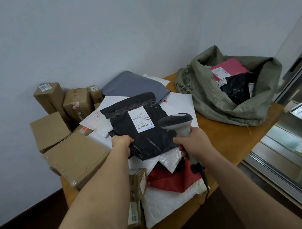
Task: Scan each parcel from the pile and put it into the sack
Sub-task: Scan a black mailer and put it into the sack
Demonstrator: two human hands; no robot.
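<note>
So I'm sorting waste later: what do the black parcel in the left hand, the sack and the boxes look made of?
The black parcel looks like thin glossy plastic film: it wrinkles and shows shiny highlights. The sack seems woven plastic or coarse fabric, matte olive, with a visible weave and frayed edge. The boxes look like plain brown cardboard, some taped.

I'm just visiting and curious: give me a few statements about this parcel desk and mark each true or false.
1. The left hand holds a black parcel. True.
2. The right hand holds a pen. False: it grips a scanner.
3. The sack is empty. False: a pink parcel and a dark one lie inside.
4. Brown boxes sit left of the pile. True.
5. The black parcel has no label. False: a white label faces up.
</note>
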